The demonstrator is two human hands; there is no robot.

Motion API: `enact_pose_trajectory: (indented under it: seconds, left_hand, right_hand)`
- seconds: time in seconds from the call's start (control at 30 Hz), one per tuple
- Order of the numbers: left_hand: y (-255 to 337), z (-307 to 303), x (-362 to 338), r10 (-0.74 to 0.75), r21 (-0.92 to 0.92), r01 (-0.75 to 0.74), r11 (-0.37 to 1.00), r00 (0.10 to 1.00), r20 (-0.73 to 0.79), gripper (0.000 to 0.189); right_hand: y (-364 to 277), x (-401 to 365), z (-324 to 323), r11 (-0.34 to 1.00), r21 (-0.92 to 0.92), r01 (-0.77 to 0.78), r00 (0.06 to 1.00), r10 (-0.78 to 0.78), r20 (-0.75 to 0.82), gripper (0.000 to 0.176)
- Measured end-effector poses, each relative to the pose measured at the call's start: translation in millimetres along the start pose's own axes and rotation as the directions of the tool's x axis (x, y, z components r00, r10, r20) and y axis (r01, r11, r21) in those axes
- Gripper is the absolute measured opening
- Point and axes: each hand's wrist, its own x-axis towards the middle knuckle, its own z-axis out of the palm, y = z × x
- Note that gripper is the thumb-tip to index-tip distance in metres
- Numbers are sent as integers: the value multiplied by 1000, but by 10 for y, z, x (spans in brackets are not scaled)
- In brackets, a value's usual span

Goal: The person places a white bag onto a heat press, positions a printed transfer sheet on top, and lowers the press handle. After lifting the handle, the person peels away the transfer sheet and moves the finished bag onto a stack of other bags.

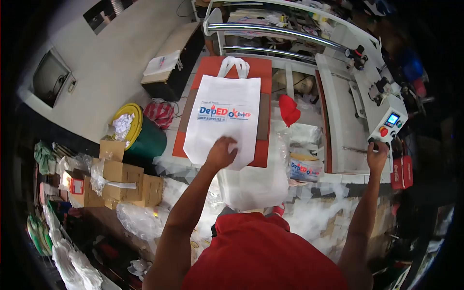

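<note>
A person in a red shirt is leaning over a white metal press machine (338,111), the largest thing in view, which is standing just right of one flat, rectangular red pad (258,72). One white fabric tote bag (224,121), soft and rectangular with two loop handles and a blue and red printed logo, is lying flat on that pad. Left of the pad, one round green bin (147,141) with a yellow rim is holding crumpled white scraps, and about four brown cardboard boxes (123,179) are sitting beyond it. One crumpled red cloth (289,110) is lying just right of the pad. The left hand (221,153) is pressing palm-down, fingers loosely bent, on the bag's lower edge. The right hand (377,155), well right of the pad, is resting with fingers curled under one small control box (392,122); whether it is gripping anything cannot be told.
</note>
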Motion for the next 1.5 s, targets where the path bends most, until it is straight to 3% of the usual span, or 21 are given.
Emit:
enact_pose_trajectory:
  seconds: [0.3, 0.37, 0.43, 0.53, 0.67, 0.8, 0.87, 0.9, 0.93, 0.97, 1.0, 1.03, 1.07, 1.1, 1.13, 1.23, 1.27, 1.37, 1.4, 1.43, 1.5]
  left_hand:
    - [-165, 323, 1103, 141, 381, -120, 917, 990, -26, 31]
    - [-194, 331, 1200, 64, 414, -66, 908, 998, 19, 20]
    - [-210, 187, 1273, 9, 364, 8, 931, 999, -44, 18]
    - [-771, -94, 1248, -72, 170, 135, 976, 940, -333, 17]
    - [-2019, -985, 635, -585, 52, 712, 700, 614, -530, 35]
    - [-3222, -1469, -1047, -603, 125, 846, 519, 466, -648, 50]
    - [-3126, -1455, -1755, -773, 215, 945, 248, 327, -543, 47]
    - [-3300, -1276, -2243, -741, 342, 901, 266, 418, -526, 49]
    - [-4059, -917, -2986, -804, 299, 923, 241, 362, -471, 47]
    - [-3731, -777, -3205, -862, 366, 926, 87, 254, -439, 44]
    - [-3427, -515, -3511, -630, 637, 759, 133, 561, -537, 40]
    - [-3759, -465, -3945, -791, 752, 408, 518, 563, 240, 43]
    - [-3403, -315, -3950, -868, 667, 570, 480, 420, 266, 45]
    - [-3086, -235, -3865, -779, 635, 451, 627, 371, 505, 52]
    - [-2929, -99, -3848, -773, 540, 583, 607, 276, 571, 53]
    - [-2168, -121, -3271, -662, 453, 640, 620, 116, 741, 55]
    - [-2142, -75, -3150, -581, 391, 518, 760, 273, 767, 55]
    - [-2033, -118, -2657, -491, 270, 474, 838, 439, 753, 52]
    - [-1973, -181, -2439, -476, 243, 484, 841, 446, 758, 49]
    - [-1865, -285, -2238, -463, 216, 495, 841, 454, 761, 47]
    - [-1679, -416, -1958, -412, 184, 419, 889, 559, 720, 42]
  right_hand:
    - [120, 22, 0, 963, 6, -270, 954, 266, 140, 25]
    - [-504, 70, -8, 958, -253, -131, 970, 71, -234, 35]
    - [-1023, -242, 83, 959, -183, -219, 952, 169, -254, 40]
    - [-1860, -980, 560, 905, 295, -305, 951, 307, 41, 34]
    - [-2172, -1992, 1651, 869, 206, -450, 847, 341, 407, 34]
    - [-2251, -2383, 2081, 817, -6, -576, 646, 460, 610, 51]
    - [-2179, -2427, 2173, 773, -110, -625, 448, 471, 760, 51]
    - [-2124, -2463, 2203, 773, -106, -626, 445, 466, 765, 51]
    - [-2062, -2498, 2221, 719, -99, -688, 392, 483, 783, 52]
    - [-2044, -2524, 2245, 661, -95, -744, 339, 496, 799, 53]
    - [-2125, -2454, 2200, 607, -80, -791, 329, 531, 781, 52]
    - [-2160, -2492, 2213, 609, -79, -790, 331, 531, 780, 52]
    - [-2169, -2595, 2258, 701, -82, -708, 422, 513, 748, 53]
    - [-2176, -2655, 2292, 782, -90, -617, 508, 483, 713, 55]
    - [-2221, -2532, 2216, 747, -150, -647, 306, 436, 846, 66]
    - [-2195, -2639, 2352, 703, -98, -704, 409, 514, 754, 57]
    - [-2143, -2700, 2302, 681, -73, -729, 455, 561, 692, 52]
    - [-2054, -2578, 2076, 736, -18, -677, 499, 476, 724, 43]
    - [-2040, -2544, 1950, 867, 74, -492, 678, 328, 658, 41]
    - [-1986, -2458, 1835, 867, 62, -494, 683, 342, 646, 41]
    - [-1960, -2155, 1570, 714, -84, -695, 385, 468, 795, 39]
